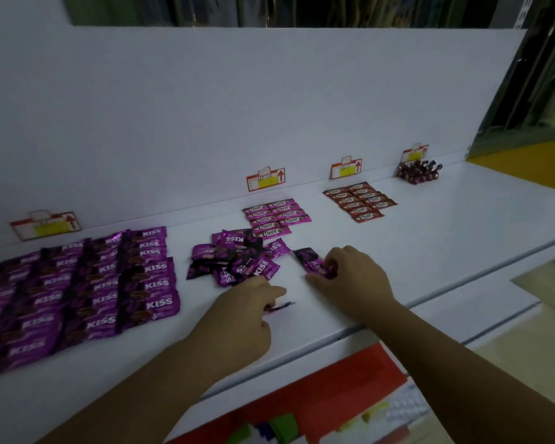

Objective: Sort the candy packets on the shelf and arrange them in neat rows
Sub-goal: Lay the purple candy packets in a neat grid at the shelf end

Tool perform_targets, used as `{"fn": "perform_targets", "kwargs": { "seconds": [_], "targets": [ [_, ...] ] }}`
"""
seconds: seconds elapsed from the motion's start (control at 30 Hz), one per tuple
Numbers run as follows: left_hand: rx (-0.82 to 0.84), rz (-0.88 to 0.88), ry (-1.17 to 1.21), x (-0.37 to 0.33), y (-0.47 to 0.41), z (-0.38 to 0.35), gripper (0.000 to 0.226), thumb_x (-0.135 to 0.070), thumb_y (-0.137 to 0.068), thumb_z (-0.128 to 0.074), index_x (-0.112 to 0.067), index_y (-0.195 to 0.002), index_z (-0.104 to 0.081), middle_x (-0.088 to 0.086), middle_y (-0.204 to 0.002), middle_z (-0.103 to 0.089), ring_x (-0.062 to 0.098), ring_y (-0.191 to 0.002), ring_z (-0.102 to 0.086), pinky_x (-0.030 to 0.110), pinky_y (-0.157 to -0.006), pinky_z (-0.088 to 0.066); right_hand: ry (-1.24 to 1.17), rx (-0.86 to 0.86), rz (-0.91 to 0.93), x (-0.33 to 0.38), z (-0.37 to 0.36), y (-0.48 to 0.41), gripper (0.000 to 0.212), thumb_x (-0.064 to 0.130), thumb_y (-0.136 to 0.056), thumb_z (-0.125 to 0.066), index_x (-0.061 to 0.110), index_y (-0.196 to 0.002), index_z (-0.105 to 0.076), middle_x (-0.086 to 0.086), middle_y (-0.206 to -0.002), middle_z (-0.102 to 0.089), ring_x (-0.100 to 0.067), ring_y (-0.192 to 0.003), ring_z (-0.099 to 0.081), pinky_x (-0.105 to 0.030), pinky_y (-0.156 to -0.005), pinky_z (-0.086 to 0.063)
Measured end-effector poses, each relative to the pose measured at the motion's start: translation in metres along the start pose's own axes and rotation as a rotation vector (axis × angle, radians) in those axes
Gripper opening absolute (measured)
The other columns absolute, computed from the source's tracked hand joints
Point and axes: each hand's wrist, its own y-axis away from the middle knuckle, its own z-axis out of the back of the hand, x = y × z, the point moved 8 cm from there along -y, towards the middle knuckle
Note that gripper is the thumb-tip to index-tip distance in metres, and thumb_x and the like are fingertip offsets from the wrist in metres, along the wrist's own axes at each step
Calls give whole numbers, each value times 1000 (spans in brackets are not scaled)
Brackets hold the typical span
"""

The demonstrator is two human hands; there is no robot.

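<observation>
right hand (350,277) pinches a purple kiss packet (311,262) just right of the loose pile (237,261); left hand (247,312), nearer, curls round a second packet (282,305) on the white shelf (430,238).

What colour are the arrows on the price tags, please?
The arrows are red; head view.

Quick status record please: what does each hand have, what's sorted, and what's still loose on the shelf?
loose pile: KISS packets, jumbled, centre
left hand: pinches a dark packet in front of the pile
right hand: holds a purple packet right of the pile
sorted KISS rows: left, overlapping
pink Choco rows: behind the pile
brown Choco rows: farther right
</observation>
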Motion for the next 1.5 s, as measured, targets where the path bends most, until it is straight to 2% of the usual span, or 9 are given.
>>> {"fn": "perform_targets", "kwargs": {
  "seconds": [0.17,0.27,0.47,0.6,0.8,0.93,1.1,1.33,1.5],
  "targets": [
    [-45,59,16,1,-8,5,18,-5,-88,-52,-5,-91,-70,8,-89,-55,22,-79,-54,36,-73,-46,138,90,63,11,5,-4,35,51,-90,-47,21,-99,-62,3,-82,-54,-12,-75,-52,-24,-66,-44],
    [-122,227,321,20,-3,15,15,-10,-87,-59,-12,-75,-68,6,-74,-65,13,-62,-57,20,-59,-45,283,127,116,23,9,-5,31,41,-94,-42,17,-101,-61,4,-72,-48,-14,-72,-52,-25,-63,-42],
    [-175,503,982,51,18,33,20,4,-80,-65,-8,-96,-68,7,-86,-73,21,-76,-69,31,-65,-56,300,85,32,28,26,-9,27,26,-97,-38,13,-102,-61,1,-83,-62,-16,-70,-55,-24,-65,-41],
    [-240,487,1116,74,56,62,43,20,-74,-62,-15,-100,-64,8,-89,-72,23,-78,-71,31,-60,-57,-69,8,157,72,32,13,21,22,-97,-44,19,-109,-61,5,-88,-65,-1,-65,-54,-9,-57,-35],
    [-449,512,821,135,152,117,39,6,-76,-68,-32,-73,-74,-13,-78,-72,8,-75,-70,16,-59,-53,-430,193,546,204,7,65,25,6,-91,-55,24,-102,-70,33,-55,-52,7,-58,-56,-5,-53,-36],
    [-478,568,307,167,215,155,28,-14,-73,-76,-41,-72,-67,-32,-78,-64,-13,-78,-59,9,-55,-46,-450,323,621,256,-24,75,24,10,-91,-58,25,-103,-72,26,-75,-68,0,-59,-60,-13,-55,-46],
    [-427,699,289,203,263,165,21,-20,-77,-74,-35,-87,-64,-28,-86,-53,-12,-74,-56,3,-52,-44,-369,393,805,307,-47,90,24,7,-86,-64,22,-102,-74,10,-92,-69,9,-74,-54,1,-70,-36],
    [-537,569,27,197,278,173,23,-20,-89,-59,-30,-109,-63,-23,-109,-43,-11,-102,-38,6,-82,-40,-158,393,887,324,-54,102,39,58,-80,-55,32,-103,-71,16,-97,-63,0,-87,-55,-6,-76,-39],
    [-328,379,-98,179,273,148,33,-38,-94,-44,-37,-125,-55,-26,-116,-42,-15,-109,-28,4,-91,-30,-135,427,864,330,-53,105,44,64,-76,-49,30,-92,-73,16,-88,-63,-1,-82,-55,-14,-71,-46]
  ]
}}
